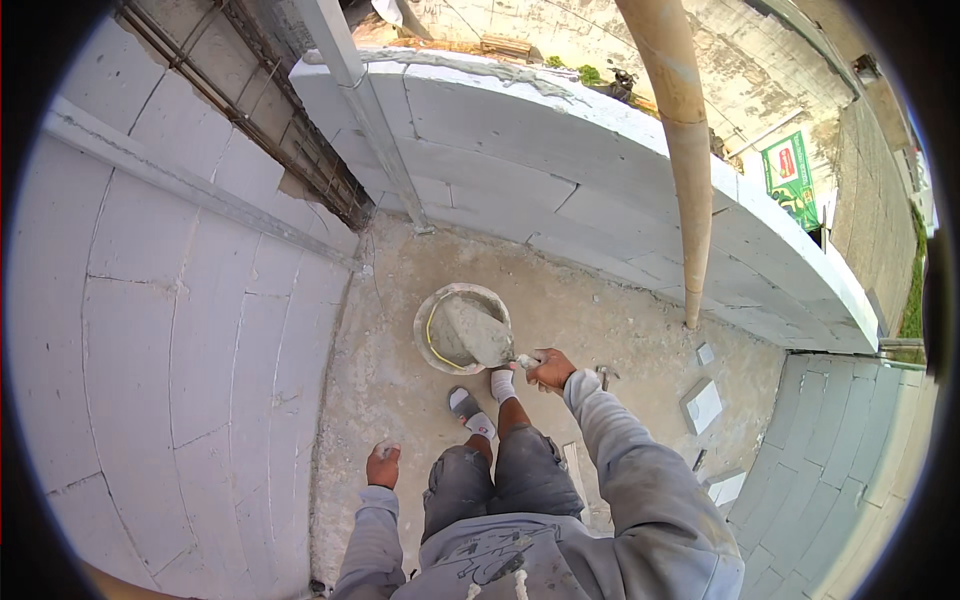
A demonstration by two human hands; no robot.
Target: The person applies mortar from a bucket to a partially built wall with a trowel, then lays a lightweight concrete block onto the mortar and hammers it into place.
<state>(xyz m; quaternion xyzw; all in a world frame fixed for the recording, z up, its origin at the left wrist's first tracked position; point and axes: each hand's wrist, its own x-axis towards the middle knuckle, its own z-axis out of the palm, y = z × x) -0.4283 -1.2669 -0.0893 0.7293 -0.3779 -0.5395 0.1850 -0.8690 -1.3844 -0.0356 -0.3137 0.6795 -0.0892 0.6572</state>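
A round bucket (437, 300) of wet grey mortar (462, 312) stands on the floor just ahead of my feet, its yellow handle lying along the left inside. My right hand (551, 371) is closed round the handle of a trowel (478, 335). The trowel's mortar-smeared blade lies over the bucket's near right part, and I cannot tell whether it carries a load. Off to the left, my left hand (383, 466) hangs apart from the bucket. Its fingers are curled in, with pale grey smears on them, and nothing sticks out of it.
Block walls rise at the left (215, 330), ahead (520, 170) and right. A metal prop (380, 140) and a thick pole (683, 170) stand near the front wall. On the floor at right are a hammer (606, 376), a white block (701, 406) and smaller pieces.
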